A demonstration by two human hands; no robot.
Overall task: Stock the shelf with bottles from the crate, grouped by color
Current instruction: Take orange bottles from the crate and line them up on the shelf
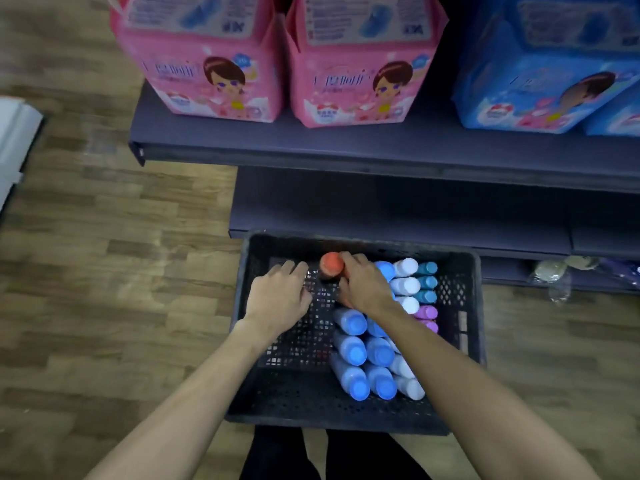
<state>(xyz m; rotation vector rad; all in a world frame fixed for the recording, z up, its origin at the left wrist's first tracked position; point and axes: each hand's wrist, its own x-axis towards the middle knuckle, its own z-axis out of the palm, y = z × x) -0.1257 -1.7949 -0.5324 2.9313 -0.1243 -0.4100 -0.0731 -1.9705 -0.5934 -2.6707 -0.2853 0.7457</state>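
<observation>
A black perforated crate (298,403) stands on the floor in front of a dark shelf unit. Its right half holds several upright bottles with blue caps (356,351), white caps (407,285), teal caps (427,282) and purple caps (427,311). An orange-capped bottle (331,265) stands at the far side of the crate. My right hand (363,285) grips that bottle from the right. My left hand (280,296) hovers over the bare left half of the crate with fingers loosely bent, holding nothing.
The lowest shelf board (381,202) runs just beyond the crate. The shelf above (311,147) carries pink packs (207,64) and blue packs (540,71). Crumpled plastic (554,278) lies at the right. A white object (14,140) sits at the left on the wooden floor.
</observation>
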